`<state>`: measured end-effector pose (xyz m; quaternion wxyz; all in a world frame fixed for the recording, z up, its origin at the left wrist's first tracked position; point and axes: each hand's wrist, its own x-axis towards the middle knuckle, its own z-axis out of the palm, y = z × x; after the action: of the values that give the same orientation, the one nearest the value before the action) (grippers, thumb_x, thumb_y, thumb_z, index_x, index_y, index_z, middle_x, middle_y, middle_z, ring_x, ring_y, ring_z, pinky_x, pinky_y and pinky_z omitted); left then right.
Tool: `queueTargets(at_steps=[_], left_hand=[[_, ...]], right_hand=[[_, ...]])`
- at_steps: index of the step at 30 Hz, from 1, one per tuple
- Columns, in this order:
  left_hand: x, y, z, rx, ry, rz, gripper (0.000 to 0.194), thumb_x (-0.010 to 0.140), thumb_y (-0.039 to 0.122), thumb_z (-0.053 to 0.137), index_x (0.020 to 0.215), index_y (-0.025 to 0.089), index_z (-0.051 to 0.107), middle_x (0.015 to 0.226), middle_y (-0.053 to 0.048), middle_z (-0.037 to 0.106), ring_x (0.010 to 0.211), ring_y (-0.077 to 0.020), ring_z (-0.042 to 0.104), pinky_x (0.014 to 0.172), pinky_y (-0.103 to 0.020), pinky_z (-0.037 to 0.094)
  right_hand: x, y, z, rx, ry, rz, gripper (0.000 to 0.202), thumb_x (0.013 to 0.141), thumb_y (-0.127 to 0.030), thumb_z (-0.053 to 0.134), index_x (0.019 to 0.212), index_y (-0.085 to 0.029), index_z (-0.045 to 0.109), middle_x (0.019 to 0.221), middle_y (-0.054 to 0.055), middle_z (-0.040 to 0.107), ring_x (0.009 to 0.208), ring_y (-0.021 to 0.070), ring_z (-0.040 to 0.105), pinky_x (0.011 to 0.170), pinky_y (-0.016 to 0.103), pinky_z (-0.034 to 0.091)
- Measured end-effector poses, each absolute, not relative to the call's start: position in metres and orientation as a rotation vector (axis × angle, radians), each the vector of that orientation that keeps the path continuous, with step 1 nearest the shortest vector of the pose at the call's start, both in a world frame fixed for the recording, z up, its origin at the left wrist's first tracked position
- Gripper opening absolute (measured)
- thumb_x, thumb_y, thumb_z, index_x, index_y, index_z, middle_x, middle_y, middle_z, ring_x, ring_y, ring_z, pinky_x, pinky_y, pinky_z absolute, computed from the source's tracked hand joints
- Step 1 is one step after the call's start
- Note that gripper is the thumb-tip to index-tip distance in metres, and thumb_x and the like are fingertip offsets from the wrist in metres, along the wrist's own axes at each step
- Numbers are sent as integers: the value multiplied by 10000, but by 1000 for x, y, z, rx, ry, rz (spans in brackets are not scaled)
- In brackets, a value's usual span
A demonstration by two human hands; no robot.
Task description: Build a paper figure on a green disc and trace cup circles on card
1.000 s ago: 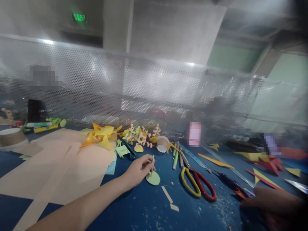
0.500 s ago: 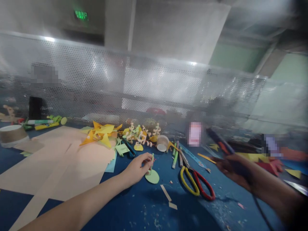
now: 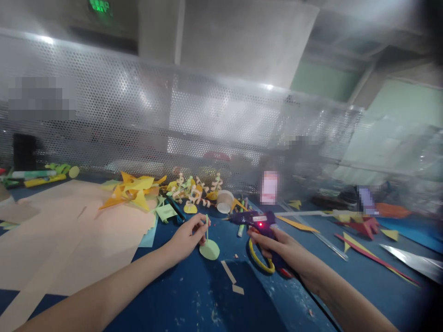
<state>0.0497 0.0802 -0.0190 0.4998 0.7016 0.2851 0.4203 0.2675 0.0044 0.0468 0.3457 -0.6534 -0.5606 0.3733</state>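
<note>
Now the right hand point(image 3: 282, 244) grips the glue gun point(image 3: 258, 219), swung up from the table point(image 3: 173, 295) at lower right to mid-frame, nozzle point(image 3: 227, 219) toward the green strip point(image 3: 206, 227); the left hand point(image 3: 187, 237) pinches that strip upright at the green disc point(image 3: 209, 250), below centre; so glue gun and strip sit near, not touching.

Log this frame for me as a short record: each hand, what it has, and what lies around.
Left hand: fingers pinching a thin green strip, held upright
Strip's lower end: at a pale green disc; whether joined, cannot tell
Right hand: gripping a dark glue gun, red light lit
Nozzle: pointing toward the left hand, apart from the strip
Near right hand: scissors, partly hidden
Left side: large pale paper sheets
Behind: yellow paper shapes, pale roll
Surface: blue tabletop
</note>
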Motion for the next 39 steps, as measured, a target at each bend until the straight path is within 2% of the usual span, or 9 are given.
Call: queueTargets(at_steps=[4,7,11,18,28,39], left_hand=[[49,80,-20,1699,687,1028,203,872,390,386,870,201,461,649,37,469,584,-125,506,591,-250,451],[50,81,-21,1698,694,1033,186,881,383,357,866,210,425,622,51,450,562,-125,503,577,-251,447],[51,82,-23,1699,716,1029,170,880,377,340,848,218,391,606,63,435,531,-120,493,546,-247,440],[51,82,-22,1731,743,997,164,880,368,338,841,220,396,589,70,415,516,-115,468,520,-233,415],[51,80,-20,1749,763,981,142,877,342,340,829,219,392,587,72,414,517,-113,465,525,-231,410],[52,82,-23,1735,746,1002,163,865,354,380,817,206,426,635,58,423,514,-103,454,520,-226,410]], right_hand=[[260,3,39,-1781,-1643,971,402,761,-565,464,722,-167,505,497,-68,423,440,83,407,432,197,308],[252,2,33,-1800,-1822,906,372,801,-530,417,658,-188,447,488,-47,469,429,103,483,451,213,375],[241,2,30,-1832,-1944,827,341,827,-480,387,612,-216,365,441,-46,455,362,111,483,397,216,381],[235,6,29,-1843,-1999,748,324,834,-456,388,615,-221,346,429,-61,403,337,106,467,369,215,370],[230,5,32,-1929,-2001,744,291,856,-391,399,631,-212,356,448,-58,420,339,89,450,365,205,361],[228,5,35,-1974,-2013,757,273,863,-394,395,669,-205,361,487,-57,429,335,81,452,336,190,340]])
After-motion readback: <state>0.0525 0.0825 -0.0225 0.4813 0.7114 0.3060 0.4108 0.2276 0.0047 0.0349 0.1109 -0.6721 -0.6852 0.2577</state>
